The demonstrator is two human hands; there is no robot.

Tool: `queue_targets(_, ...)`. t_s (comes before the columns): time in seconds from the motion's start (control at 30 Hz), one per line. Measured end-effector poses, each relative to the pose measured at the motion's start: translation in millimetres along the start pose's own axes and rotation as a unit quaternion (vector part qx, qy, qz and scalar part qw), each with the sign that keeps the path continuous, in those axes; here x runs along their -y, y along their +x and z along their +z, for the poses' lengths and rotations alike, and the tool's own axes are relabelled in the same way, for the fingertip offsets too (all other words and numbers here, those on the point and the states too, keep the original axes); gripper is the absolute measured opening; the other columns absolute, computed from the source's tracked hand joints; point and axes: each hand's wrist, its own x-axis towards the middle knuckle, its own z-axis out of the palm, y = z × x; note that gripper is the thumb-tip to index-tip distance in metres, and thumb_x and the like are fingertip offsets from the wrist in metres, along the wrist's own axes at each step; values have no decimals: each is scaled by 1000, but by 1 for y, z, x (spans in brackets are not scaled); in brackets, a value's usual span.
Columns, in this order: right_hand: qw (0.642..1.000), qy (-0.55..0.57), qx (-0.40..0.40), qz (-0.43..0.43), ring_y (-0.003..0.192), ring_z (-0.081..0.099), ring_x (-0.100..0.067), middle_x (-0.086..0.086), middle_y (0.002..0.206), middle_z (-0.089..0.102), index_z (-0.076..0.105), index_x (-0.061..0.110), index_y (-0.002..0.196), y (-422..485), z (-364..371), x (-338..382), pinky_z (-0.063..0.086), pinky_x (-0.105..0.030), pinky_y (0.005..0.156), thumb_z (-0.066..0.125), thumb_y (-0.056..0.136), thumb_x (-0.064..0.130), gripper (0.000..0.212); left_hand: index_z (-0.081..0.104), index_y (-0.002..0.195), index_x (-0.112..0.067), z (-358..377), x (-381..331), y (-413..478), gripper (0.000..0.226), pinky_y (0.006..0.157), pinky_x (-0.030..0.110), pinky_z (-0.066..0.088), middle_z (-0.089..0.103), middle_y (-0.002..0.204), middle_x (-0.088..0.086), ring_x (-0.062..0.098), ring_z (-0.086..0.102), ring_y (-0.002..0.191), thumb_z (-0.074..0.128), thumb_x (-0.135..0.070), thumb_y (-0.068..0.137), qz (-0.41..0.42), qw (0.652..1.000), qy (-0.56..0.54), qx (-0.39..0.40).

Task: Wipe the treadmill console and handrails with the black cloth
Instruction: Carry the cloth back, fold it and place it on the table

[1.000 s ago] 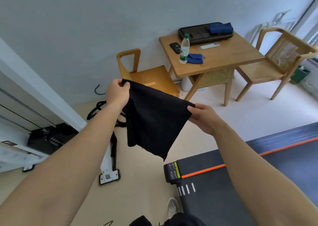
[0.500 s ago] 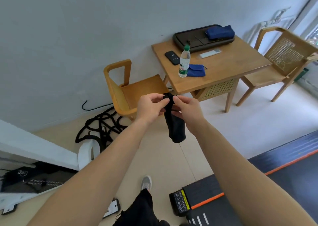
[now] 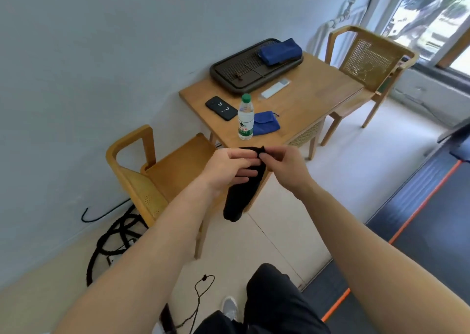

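The black cloth (image 3: 241, 194) hangs folded in front of me, held up at its top edge by both hands. My left hand (image 3: 226, 168) grips the cloth's upper left part, fingers curled round it. My right hand (image 3: 282, 166) pinches the top corner between thumb and fingers. The two hands almost touch above the front edge of a wooden table. Only the treadmill deck (image 3: 417, 221), dark with an orange stripe, shows at the lower right. Its console and handrails are out of view.
A wooden table (image 3: 312, 105) ahead carries a water bottle (image 3: 245, 117), a phone (image 3: 220, 108), a blue pouch (image 3: 265, 123), a remote and a dark tray (image 3: 236, 75). Wooden chairs stand at left (image 3: 152, 176) and right (image 3: 368, 64). Black cables (image 3: 114, 237) lie on the floor.
A second ago the cloth was spread wide between my hands. I have brought the hands together, folding it. The view has swung right, away from the white frame and toward the table.
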Motion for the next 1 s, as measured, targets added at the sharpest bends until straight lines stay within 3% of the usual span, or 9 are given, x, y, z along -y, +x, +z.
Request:
queue_targets(0.07, 1000, 25, -1, 10, 72, 61, -2, 14, 75, 71, 77, 23, 85, 20, -20, 0, 49, -34, 76, 62, 94, 13, 19, 73, 104, -19, -5, -8, 26, 16, 72, 29, 60, 77, 91, -2, 18, 74, 83, 70, -17, 88, 54, 991, 102, -71)
queue_targets(0.13, 998, 60, 11, 23, 78, 60, -11, 1, 79, 67, 73, 10, 85, 43, -43, -1, 46, -37, 81, 61, 93, 10, 14, 65, 105, -24, -6, -14, 56, 33, 70, 28, 54, 70, 95, -6, 14, 66, 84, 81, -28, 76, 100, 960, 220, -142)
queue_targets(0.23, 996, 84, 14, 36, 79, 58, -17, -8, 80, 61, 66, -2, 85, 81, -80, -5, 45, -36, 81, 58, 92, 12, 17, 50, 133, -28, 4, -26, 106, 77, 87, 33, 48, 55, 119, -4, 14, 56, 103, 89, -36, 67, 94, 960, 259, -49)
queue_targets(0.27, 996, 84, 13, 40, 77, 58, -15, -7, 79, 60, 66, 0, 83, 95, -93, -6, 45, -34, 78, 57, 94, 10, 17, 49, 136, -28, 11, -31, 123, 78, 91, 34, 48, 54, 123, -3, 16, 56, 107, 89, -34, 69, 90, 964, 251, -15)
queue_targets(0.43, 994, 77, 14, 72, 68, 61, -7, 3, 70, 64, 67, 14, 80, 172, -165, -28, 47, -20, 66, 54, 98, 10, 22, 65, 92, -14, 51, -70, 208, 11, 74, 23, 50, 70, 93, 1, 12, 66, 86, 73, -9, 87, 119, 985, 119, -29)
queue_targets(0.53, 992, 77, 17, 95, 78, 67, -13, -10, 86, 72, 68, 8, 97, 222, -209, -47, 54, -29, 73, 53, 102, 18, 19, 62, 89, -12, 74, -106, 255, 7, 78, 36, 54, 69, 79, 3, 13, 64, 78, 67, -8, 91, 114, 991, 56, -34)
queue_targets(0.73, 991, 88, 44, 88, 86, 61, -22, -13, 94, 64, 62, -1, 112, 344, -258, -58, 53, -39, 81, 48, 104, 22, 28, 57, 92, -29, 108, -173, 353, 9, 79, 26, 50, 65, 93, -5, 8, 59, 86, 64, -24, 94, 176, 957, 121, -196)
queue_targets(0.83, 991, 113, 41, 64, 86, 56, -25, -12, 94, 57, 58, -7, 107, 401, -270, -43, 53, -40, 83, 47, 104, 18, 28, 58, 99, -24, 105, -212, 385, 7, 73, 12, 43, 63, 93, -11, -1, 57, 83, 64, -23, 95, 202, 935, 131, -260)
queue_targets(1.0, 985, 161, 55, 36, 82, 48, -26, -12, 90, 47, 56, 12, 95, 456, -279, -46, 47, -39, 77, 49, 99, 13, 8, 61, 103, -21, 92, -233, 421, 11, 75, 12, 47, 65, 96, -12, -5, 60, 89, 66, -22, 94, 220, 929, 136, -266)
